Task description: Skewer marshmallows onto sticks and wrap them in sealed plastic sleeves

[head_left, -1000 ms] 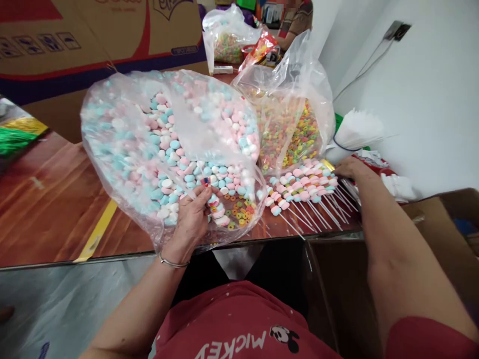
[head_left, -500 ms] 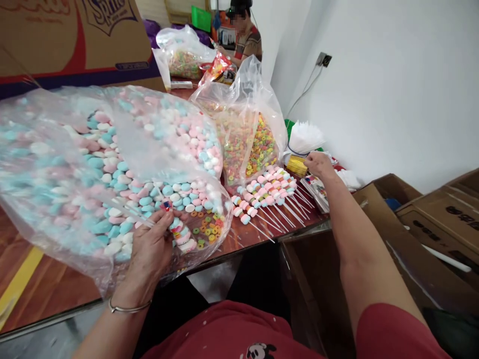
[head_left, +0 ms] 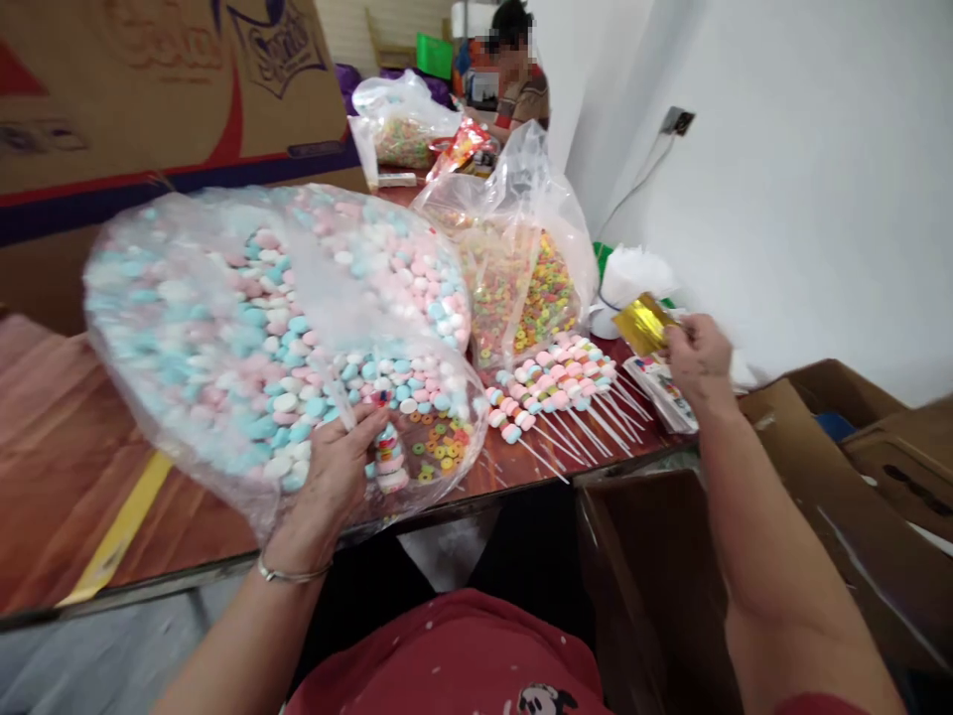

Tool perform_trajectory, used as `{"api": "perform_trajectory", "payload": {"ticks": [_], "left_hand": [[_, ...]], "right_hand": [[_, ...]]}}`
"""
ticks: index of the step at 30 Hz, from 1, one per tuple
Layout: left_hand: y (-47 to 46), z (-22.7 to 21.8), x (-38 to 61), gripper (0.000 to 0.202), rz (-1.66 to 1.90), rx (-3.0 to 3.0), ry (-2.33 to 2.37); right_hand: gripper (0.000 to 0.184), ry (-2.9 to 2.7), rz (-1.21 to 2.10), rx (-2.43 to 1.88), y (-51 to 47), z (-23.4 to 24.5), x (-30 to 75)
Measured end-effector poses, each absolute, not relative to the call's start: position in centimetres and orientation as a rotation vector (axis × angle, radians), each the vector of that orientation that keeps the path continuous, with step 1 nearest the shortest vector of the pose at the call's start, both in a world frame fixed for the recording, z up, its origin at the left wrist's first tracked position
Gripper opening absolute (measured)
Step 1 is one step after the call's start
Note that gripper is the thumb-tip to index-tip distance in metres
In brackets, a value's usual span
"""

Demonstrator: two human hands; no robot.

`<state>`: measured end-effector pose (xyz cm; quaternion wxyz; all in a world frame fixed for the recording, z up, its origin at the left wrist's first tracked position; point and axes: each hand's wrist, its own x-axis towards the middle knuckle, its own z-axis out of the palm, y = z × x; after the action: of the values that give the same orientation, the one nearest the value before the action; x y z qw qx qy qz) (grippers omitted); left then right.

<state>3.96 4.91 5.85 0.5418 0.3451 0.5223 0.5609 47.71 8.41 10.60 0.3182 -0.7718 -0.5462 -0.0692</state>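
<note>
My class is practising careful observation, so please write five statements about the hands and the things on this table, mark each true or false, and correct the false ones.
1. The right hand holds a shiny gold item. True.
2. The left hand holds nothing. False: it holds wrapped marshmallows.
3. The marshmallow skewers lie nearer the wearer than the bag of coloured rings. True.
4. The bracelet is on the right wrist. False: it is on the left wrist.
5. The large marshmallow bag contains pink, blue and white pieces. True.
</note>
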Motion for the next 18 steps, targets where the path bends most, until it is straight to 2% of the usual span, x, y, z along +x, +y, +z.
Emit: {"api": "perform_trajectory", "payload": {"ticks": [2,4,7,11,14,18], "left_hand": [[5.2,5.7,3.8,0.025,1.356,0.875,1.249],[5.5,5.5,3.7,0.024,1.359,0.938,1.288],[5.8,5.1,3.8,0.022,1.317,1.015,1.322],[6.0,4.9,4.3,0.023,1.295,1.108,1.363],[5.8,5.1,4.3,0.024,1.29,1.082,1.355],[5.5,5.6,4.0,0.024,1.261,0.963,1.226]], "right_hand": [[0.02,-1.335,-0.039,-1.929,7.2,10.9,45.4],[0.008,-1.09,0.236,-1.652,5.6,11.1,42.3],[0.014,-1.038,0.602,-1.385,2.8,10.5,36.8],[0.022,-1.074,0.979,-1.249,0.1,8.1,30.4],[0.024,-1.042,1.143,-1.209,-0.7,6.0,27.5],[0.028,-0.914,1.168,-1.2,-1.0,4.1,25.7]]}}
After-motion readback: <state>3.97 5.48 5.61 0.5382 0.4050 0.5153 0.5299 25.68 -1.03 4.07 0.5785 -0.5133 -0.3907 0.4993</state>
